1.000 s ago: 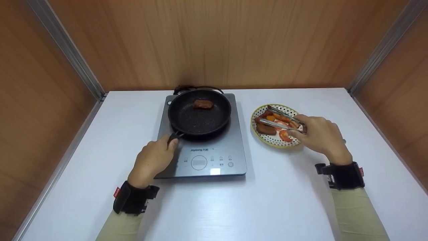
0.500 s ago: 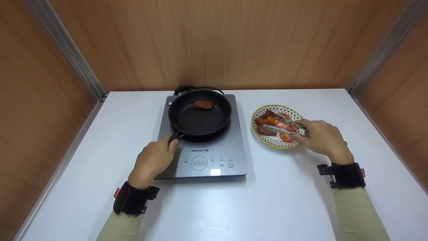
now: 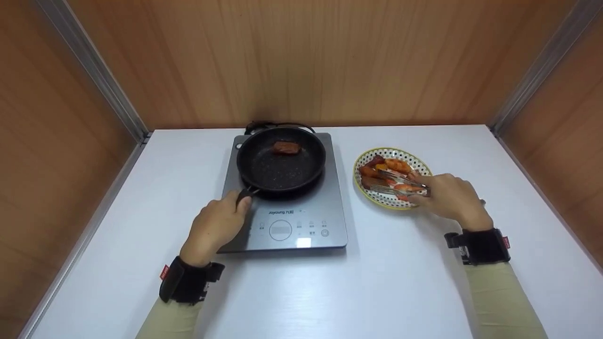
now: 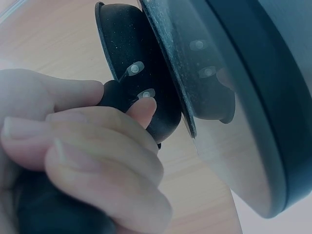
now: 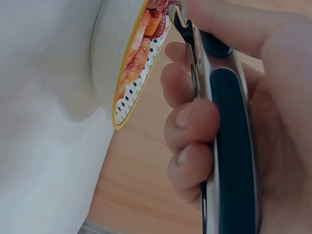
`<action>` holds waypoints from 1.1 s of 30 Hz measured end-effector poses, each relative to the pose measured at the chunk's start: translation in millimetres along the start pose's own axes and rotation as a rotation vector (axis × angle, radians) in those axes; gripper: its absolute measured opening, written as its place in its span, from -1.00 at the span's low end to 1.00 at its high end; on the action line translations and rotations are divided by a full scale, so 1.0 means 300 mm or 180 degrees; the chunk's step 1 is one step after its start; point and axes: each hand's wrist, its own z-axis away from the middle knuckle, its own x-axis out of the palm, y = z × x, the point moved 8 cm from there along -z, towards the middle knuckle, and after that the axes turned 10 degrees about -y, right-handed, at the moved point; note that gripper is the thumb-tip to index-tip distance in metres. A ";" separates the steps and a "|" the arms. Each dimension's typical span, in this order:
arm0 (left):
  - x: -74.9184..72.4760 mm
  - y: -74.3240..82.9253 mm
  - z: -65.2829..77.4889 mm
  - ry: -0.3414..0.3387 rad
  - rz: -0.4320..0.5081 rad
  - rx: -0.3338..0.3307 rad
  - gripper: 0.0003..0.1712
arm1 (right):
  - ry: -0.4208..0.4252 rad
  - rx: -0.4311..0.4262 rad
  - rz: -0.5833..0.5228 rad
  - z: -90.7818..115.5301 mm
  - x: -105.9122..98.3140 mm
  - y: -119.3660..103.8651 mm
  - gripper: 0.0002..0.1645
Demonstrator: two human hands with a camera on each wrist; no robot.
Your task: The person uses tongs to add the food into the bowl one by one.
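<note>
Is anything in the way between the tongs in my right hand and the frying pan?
Nothing visible blocks the way. From the tongs in your right hand, over the plate, the path left to the frying pan crosses only food, the plate's rim, white tabletop, the cooktop and the pan's rim.

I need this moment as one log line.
left grip: holds pan handle | right grip: holds tongs over plate | pan: one food piece
</note>
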 end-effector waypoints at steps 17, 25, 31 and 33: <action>0.001 0.002 -0.001 0.0017 -0.0078 0.0030 -0.56 | -0.0070 -0.0030 0.0124 -0.002 0.024 -0.003 -0.26; -0.002 0.003 0.000 0.0029 -0.0083 0.0024 -0.56 | -0.0048 -0.0057 0.0108 -0.017 0.035 -0.016 -0.29; -0.002 -0.001 -0.001 0.0025 -0.0082 0.0002 -0.56 | -0.0103 -0.0042 0.0065 -0.020 0.040 -0.018 -0.30; -0.002 -0.001 -0.001 0.0023 -0.0075 0.0004 -0.56 | -0.0120 -0.0028 0.0061 -0.020 0.042 -0.017 -0.30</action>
